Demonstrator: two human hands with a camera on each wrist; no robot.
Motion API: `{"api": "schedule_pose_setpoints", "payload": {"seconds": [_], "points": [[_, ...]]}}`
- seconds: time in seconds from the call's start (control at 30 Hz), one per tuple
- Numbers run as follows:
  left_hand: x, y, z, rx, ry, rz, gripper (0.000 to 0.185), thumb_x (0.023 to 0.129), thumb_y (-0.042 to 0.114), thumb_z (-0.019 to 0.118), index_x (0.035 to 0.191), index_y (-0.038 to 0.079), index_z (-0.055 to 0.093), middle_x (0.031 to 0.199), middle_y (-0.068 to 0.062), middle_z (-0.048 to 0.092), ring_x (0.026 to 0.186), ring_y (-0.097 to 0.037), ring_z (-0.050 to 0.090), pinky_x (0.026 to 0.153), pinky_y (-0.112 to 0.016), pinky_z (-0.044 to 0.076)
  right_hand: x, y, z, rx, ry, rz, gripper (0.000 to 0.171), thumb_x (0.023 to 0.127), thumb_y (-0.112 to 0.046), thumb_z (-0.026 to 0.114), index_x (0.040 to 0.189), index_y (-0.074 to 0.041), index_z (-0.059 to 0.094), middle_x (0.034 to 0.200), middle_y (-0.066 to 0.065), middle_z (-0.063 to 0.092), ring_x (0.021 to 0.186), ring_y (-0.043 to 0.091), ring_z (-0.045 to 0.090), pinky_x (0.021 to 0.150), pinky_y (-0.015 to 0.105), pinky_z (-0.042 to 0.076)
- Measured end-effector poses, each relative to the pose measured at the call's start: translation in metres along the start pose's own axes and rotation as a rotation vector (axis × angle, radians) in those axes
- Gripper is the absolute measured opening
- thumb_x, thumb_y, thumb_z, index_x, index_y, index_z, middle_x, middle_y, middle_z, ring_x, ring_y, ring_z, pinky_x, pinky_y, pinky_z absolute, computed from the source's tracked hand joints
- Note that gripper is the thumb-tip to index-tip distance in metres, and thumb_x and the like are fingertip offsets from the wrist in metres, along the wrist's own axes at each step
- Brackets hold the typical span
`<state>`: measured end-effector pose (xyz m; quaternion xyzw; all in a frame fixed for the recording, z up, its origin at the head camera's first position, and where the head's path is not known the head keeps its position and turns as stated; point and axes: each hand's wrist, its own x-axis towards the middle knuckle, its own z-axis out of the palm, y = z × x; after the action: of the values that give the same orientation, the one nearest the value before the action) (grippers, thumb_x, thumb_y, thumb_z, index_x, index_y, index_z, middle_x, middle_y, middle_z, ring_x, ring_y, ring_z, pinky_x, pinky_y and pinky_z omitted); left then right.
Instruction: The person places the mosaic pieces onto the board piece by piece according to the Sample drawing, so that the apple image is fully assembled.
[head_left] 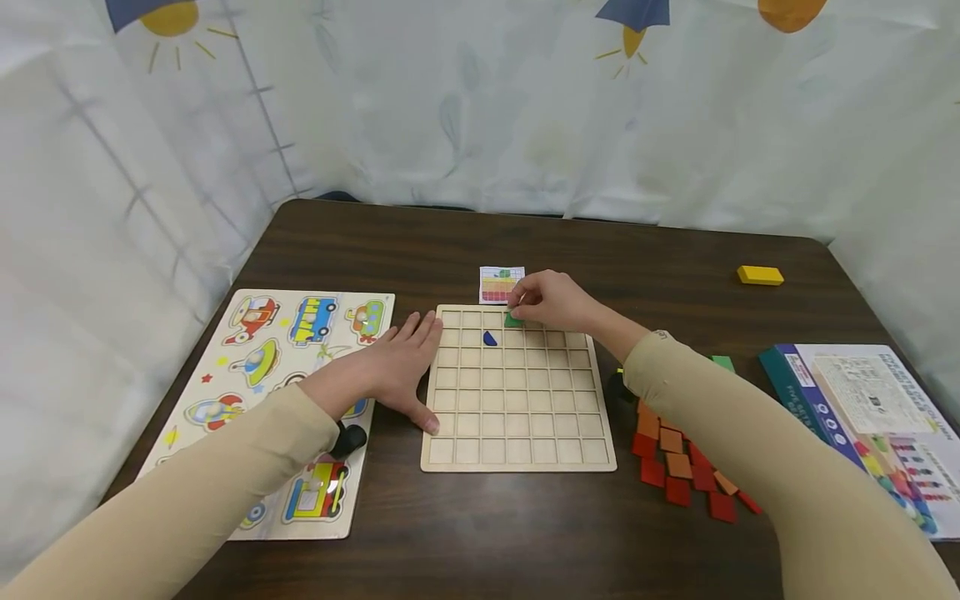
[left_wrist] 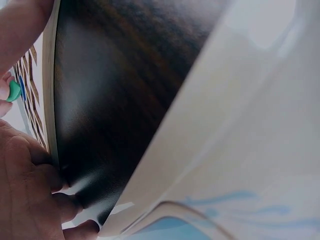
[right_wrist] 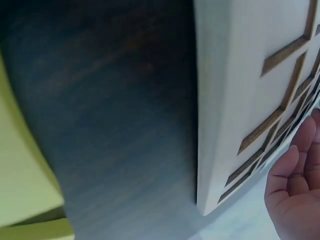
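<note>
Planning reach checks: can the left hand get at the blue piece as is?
Likely yes: the left hand is at the left edge of the board, and nothing covers the blue piece. The right hand, pinching the green piece, leaves that side free.

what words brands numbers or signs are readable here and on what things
Nothing reads clearly.
Box: printing on spine and cover, too small to read.
Pale panel on the box: fine print, too small and blurred.
Pattern card: no lettering I can make out.
Blue bus puzzle piece: too blurred to tell if lettered.
</note>
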<state>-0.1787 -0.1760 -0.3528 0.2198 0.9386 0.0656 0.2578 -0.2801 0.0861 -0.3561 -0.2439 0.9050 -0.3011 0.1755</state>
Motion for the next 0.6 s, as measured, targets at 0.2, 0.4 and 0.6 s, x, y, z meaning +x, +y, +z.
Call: {"api": "schedule_pose_setpoints", "payload": {"seconds": [0.2,0.4,0.6], "points": [[0.0001,0.0005,-0.0003,0.003,0.005,0.004,0.145,0.069,0.067,0.085,0.161,-0.007,0.001,0.170,-0.028,-0.006,0.158,-0.048,-0.004,0.125,-0.066,0.010,-0.0012,-0.0018,0.0001,-0.014,0.001,-0.007,0.008,0.097,-0.014,0.072,0.102,-0.008,0.075,0.096,0.006,0.074,0.086,0.019,0.064,0.082,0.034,0.053],[-0.0006,0.0005,0.0001,0.010,0.006,0.006,0.144,0.070,0.067,0.085,0.161,-0.008,0.001,0.170,-0.028,-0.005,0.157,-0.048,-0.003,0.125,-0.066,0.011,-0.0015,-0.0024,0.0009,-0.048,-0.001,-0.010,0.008,0.096,-0.014,0.072,0.099,-0.009,0.077,0.092,0.005,0.073,0.082,0.018,0.059,0.077,0.031,0.049],[-0.0008,-0.0003,0.0006,0.011,0.011,0.004,0.145,0.069,0.067,0.085,0.161,-0.007,0.001,0.170,-0.028,-0.005,0.158,-0.048,-0.003,0.125,-0.066,0.011,0.0011,-0.0018,0.0015,-0.102,-0.013,-0.032,0.008,0.097,-0.012,0.071,0.097,-0.011,0.079,0.089,0.004,0.072,0.080,0.018,0.058,0.075,0.031,0.049]]}}
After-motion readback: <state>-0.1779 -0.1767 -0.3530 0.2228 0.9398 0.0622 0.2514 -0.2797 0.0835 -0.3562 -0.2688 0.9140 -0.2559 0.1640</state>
